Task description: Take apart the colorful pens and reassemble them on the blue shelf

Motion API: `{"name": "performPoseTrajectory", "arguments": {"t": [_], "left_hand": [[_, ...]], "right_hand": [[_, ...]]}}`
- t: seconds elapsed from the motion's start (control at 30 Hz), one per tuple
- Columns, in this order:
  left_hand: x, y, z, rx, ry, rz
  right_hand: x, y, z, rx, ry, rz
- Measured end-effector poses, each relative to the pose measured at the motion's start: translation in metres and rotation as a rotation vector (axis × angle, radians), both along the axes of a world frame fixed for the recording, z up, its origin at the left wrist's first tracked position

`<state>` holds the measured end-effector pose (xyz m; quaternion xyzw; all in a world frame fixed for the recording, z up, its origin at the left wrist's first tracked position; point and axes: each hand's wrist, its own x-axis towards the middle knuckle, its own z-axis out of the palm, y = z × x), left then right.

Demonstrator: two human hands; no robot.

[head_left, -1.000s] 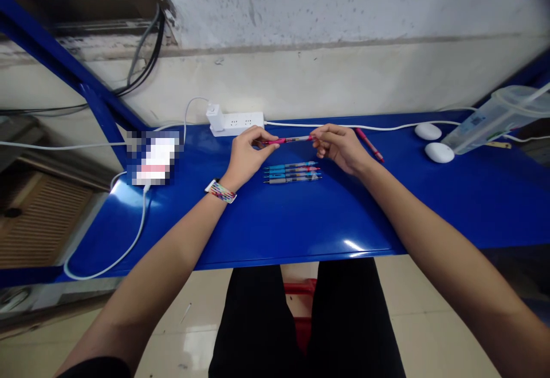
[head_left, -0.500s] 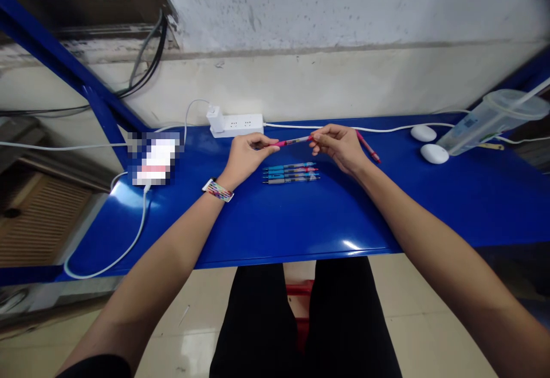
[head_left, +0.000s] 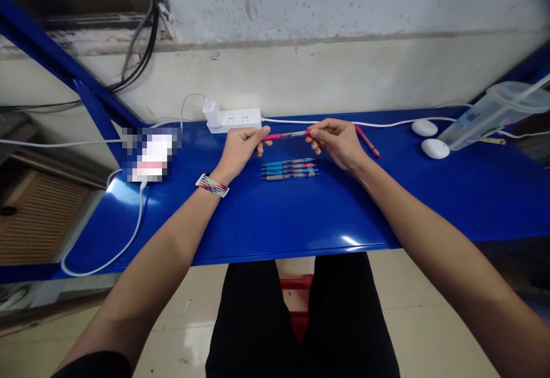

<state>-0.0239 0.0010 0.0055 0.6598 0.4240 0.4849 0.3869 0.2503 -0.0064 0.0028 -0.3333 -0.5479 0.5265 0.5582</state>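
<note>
A pink pen (head_left: 287,135) with a clear barrel is stretched level between my two hands, above the blue table (head_left: 275,217). My left hand (head_left: 243,148) pinches its pink grip end, thumb on top. At the other end, the fingers of my right hand (head_left: 333,140) close on its pink tip. Just below lie several pens (head_left: 289,169) side by side in a row, blue ones and a grey one, parallel to the table edge. Another red pen (head_left: 368,142) rests slanted beyond my right hand, partly hidden by it.
A white power strip (head_left: 240,119) with a plugged-in charger stands against the wall. On the left lies a blurred-out phone (head_left: 150,157) on a cable. To the right are two white rounded objects (head_left: 435,148) and a tilted clear plastic cup (head_left: 476,117) with a straw.
My left thumb has shifted up along the pen's grip end, and the pen now lies more level. The right hand keeps its hold. The whole view has shifted slightly.
</note>
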Motion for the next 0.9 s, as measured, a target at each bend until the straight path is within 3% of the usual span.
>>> {"name": "performPoseTrajectory", "arguments": {"t": [0.23, 0.4, 0.6, 0.77, 0.9], "left_hand": [[0.0013, 0.0006, 0.001, 0.051, -0.033, -0.039], [-0.0007, 0.0023, -0.0022, 0.054, 0.07, 0.018], [-0.0013, 0.0033, -0.0024, 0.069, -0.016, -0.018], [-0.0041, 0.002, -0.001, 0.012, 0.089, 0.056], [-0.0063, 0.0062, -0.004, -0.027, 0.04, 0.107]], "right_hand": [[-0.0025, 0.0004, -0.0007, -0.055, 0.047, -0.066], [-0.0037, 0.0014, -0.0019, -0.072, 0.045, -0.041], [-0.0046, 0.0032, -0.0046, -0.067, 0.046, -0.076], [-0.0046, 0.0044, -0.0043, -0.019, 0.067, -0.033], [-0.0022, 0.0063, -0.0036, 0.017, 0.078, -0.063]]}}
